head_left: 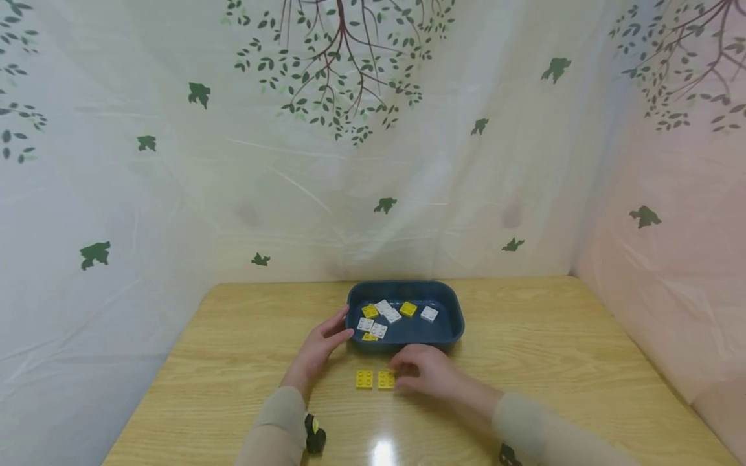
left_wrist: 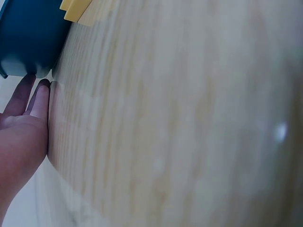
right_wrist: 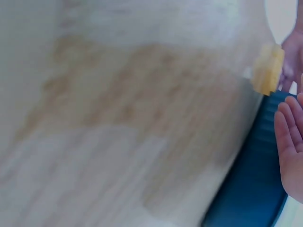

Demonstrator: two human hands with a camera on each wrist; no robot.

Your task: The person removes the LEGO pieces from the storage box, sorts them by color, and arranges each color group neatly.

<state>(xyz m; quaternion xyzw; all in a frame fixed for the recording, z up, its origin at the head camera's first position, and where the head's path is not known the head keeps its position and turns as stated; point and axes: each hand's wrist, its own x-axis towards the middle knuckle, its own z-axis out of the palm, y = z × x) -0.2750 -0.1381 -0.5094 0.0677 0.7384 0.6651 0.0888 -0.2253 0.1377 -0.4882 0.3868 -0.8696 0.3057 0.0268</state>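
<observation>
My left hand point(head_left: 317, 349) lies at the left end of a dark blue tray point(head_left: 402, 347), its fairly straight fingers point(left_wrist: 41, 101) touching the wall. On the table before the tray are two flat yellow toy bricks, a left one point(head_left: 364, 380) and a right one point(head_left: 385, 380), with a narrow gap between. My right hand point(head_left: 428, 372) pinches the right brick at its right end, thumb and forefinger curved round that edge. In the right wrist view a yellow brick point(right_wrist: 268, 71) looks blurred, just past the fingertips point(right_wrist: 282, 108).
Inside the tray lie loose yellow bricks point(head_left: 408, 309) and white bricks point(head_left: 429, 314), some overlapping at its left side. A pale sheet point(head_left: 408, 239) printed with leaves and birds hangs behind the wooden table point(head_left: 553, 343).
</observation>
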